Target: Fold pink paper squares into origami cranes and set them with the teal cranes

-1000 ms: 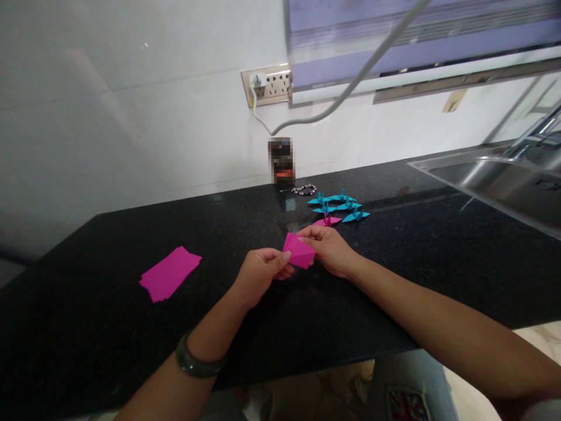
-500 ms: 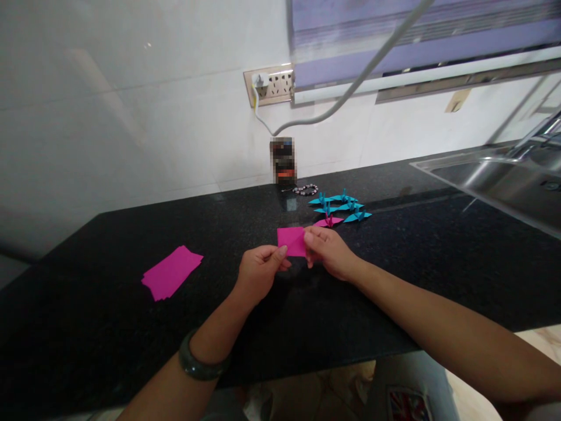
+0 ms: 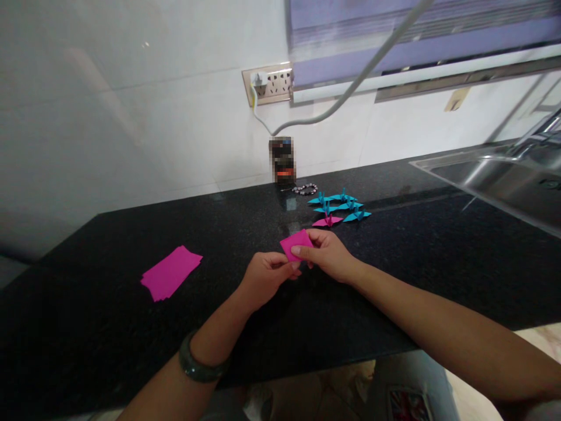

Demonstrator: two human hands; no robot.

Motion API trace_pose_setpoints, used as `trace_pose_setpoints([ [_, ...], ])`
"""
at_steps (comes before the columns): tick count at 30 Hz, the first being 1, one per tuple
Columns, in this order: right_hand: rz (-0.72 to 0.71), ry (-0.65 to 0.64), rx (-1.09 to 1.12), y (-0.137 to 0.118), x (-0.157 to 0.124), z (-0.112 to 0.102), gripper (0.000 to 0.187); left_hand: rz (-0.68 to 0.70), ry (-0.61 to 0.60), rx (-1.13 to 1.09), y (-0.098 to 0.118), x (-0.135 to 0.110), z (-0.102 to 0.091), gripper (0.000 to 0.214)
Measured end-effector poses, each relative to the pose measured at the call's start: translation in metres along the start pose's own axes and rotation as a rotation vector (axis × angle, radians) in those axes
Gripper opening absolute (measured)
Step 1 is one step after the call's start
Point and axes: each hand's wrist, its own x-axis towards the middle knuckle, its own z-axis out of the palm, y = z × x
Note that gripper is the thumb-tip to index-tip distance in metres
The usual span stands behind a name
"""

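Both my hands pinch one folded magenta paper [image 3: 296, 242] just above the black counter [image 3: 109, 327]. My left hand [image 3: 265, 276] grips its near edge with closed fingers, a dark green bangle [image 3: 199, 365] on that wrist. My right hand [image 3: 328, 254] holds the paper's right side, thumb on top. Much of the paper is hidden by my fingers. A stack of flat magenta sheets [image 3: 170, 272] lies on the counter to the left. Behind my hands sit several teal paper cranes [image 3: 339, 206] and one magenta crane [image 3: 326, 221].
A bead bracelet [image 3: 305, 189] and a small dark blurred object [image 3: 281, 159] stand at the wall. A wall socket [image 3: 267, 83] has a white cable [image 3: 350, 88] running from it. A steel sink [image 3: 495, 178] lies at the right. The counter's front edge runs below my forearms.
The magenta paper went from an opened, puffed shape to a flat square, and now lies tilted and lower. My hands have closed in together over it.
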Motion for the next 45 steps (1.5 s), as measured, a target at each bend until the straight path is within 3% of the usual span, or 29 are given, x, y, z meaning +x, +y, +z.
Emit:
trace_pose_setpoints([
  [8, 0.041, -0.040, 0.037, 0.0049, -0.0012, 0.0029, 0.025, -0.008, 0.054, -0.013, 0.0028, 0.0001, 0.0008, 0.021],
  [16, -0.016, 0.050, 0.074, 0.0037, 0.0012, 0.0000, 0.017, 0.030, 0.046, 0.060, 0.0044, -0.0011, 0.0011, 0.020],
  [22, -0.050, 0.114, 0.151, 0.0003, 0.0038, -0.0040, 0.020, 0.021, 0.022, 0.075, 0.0022, -0.0008, 0.0007, 0.022],
  [29, -0.094, 0.206, 0.057, -0.0014, 0.0032, -0.0012, 0.026, 0.000, 0.037, 0.005, 0.0007, 0.0002, 0.0027, 0.023],
  [39, -0.094, 0.137, 0.065, 0.0009, -0.0001, 0.0019, 0.027, 0.073, 0.100, 0.147, 0.0070, -0.0016, 0.0000, 0.033],
  [45, -0.107, 0.100, 0.077, 0.0006, -0.0006, -0.0004, 0.027, 0.101, 0.105, 0.094, 0.0016, 0.0000, -0.0020, 0.030],
])
